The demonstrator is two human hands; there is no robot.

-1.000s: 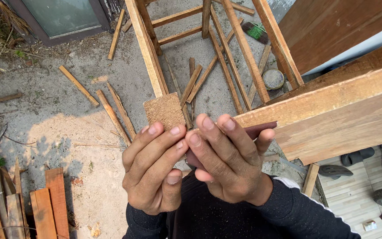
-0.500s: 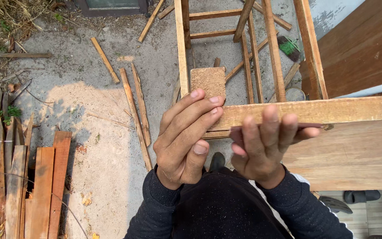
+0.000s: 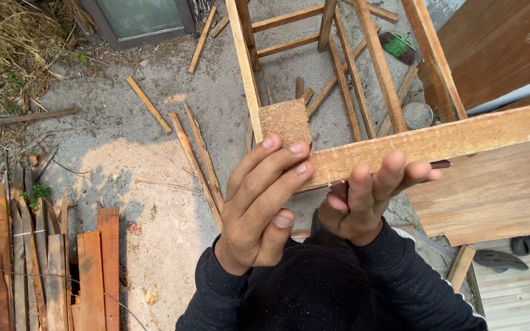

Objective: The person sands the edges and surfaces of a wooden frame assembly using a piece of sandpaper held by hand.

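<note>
Head view: the left hand [image 3: 265,202] presses a sanding block [image 3: 285,121] flat against the near end of the wooden rail [image 3: 437,142], fingers closed over it; the right hand [image 3: 369,196] clamps the rail from below. Sanding appears underway; next stroke needs steady pressure along the rail

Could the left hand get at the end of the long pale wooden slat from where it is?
Probably yes: the left hand presses a square brown sanding block right at the end of the long pale wooden slat, with nothing between.
</note>
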